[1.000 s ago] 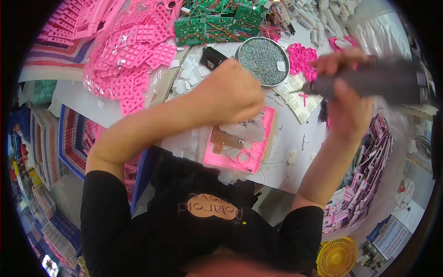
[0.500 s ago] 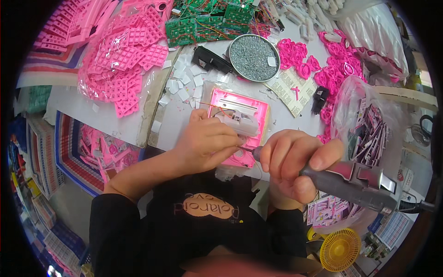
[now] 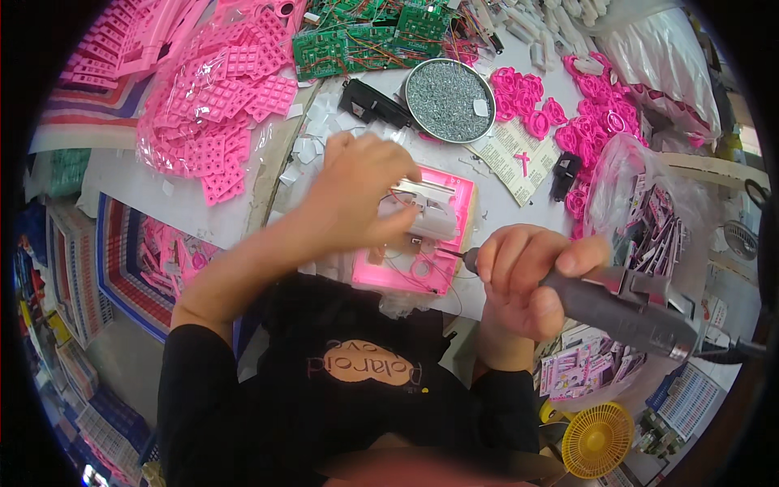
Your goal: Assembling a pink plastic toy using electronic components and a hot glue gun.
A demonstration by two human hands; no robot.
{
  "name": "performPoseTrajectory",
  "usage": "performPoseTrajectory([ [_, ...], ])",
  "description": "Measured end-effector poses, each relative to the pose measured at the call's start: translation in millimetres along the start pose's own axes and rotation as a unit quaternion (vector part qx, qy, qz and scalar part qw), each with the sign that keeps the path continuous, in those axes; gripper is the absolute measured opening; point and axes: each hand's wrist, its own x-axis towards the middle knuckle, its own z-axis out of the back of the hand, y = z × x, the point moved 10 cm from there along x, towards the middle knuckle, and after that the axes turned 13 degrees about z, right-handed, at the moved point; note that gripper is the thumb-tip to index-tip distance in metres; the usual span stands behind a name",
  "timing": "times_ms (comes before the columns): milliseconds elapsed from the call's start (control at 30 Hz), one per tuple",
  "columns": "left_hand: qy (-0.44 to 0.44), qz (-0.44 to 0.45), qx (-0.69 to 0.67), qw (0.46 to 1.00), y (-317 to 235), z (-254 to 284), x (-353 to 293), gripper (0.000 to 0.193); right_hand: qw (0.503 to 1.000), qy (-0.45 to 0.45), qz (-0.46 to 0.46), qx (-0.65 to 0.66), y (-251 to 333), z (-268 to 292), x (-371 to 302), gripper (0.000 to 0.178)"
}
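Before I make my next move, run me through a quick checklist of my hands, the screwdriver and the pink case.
1. Right hand gripping the screwdriver: ok, fingers wrapped around it.
2. Screwdriver bit aimed at the pink case: ok, it points toward the case's right side.
3. Screw lined up under the tip: cannot tell, too small to see.
4. Left hand out of the case area: not ok, it is over the upper left part, blurred.
5. White part inside the case: ok, though whether it is fully seated I cannot tell.
6. Bowl of screws upright: ok, beyond the case.
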Motion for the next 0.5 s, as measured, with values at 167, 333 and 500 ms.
performPoseTrajectory([
  [167,0.226,0.073,0.110,0.965,19.8,-37.1,22.2,0.016,1.000,-0.002,-0.003,-0.012,-0.2,5.3,2.0,0.036],
  [333,0.285,0.094,0.140,0.943,25.7,-54.2,26.2,0.015,1.000,0.001,-0.011,-0.023,1.9,5.8,1.9,0.037],
  [500,0.258,0.064,0.156,0.951,16.4,-51.2,25.5,0.021,1.000,0.001,-0.002,-0.013,-0.7,7.5,0.8,0.035],
])
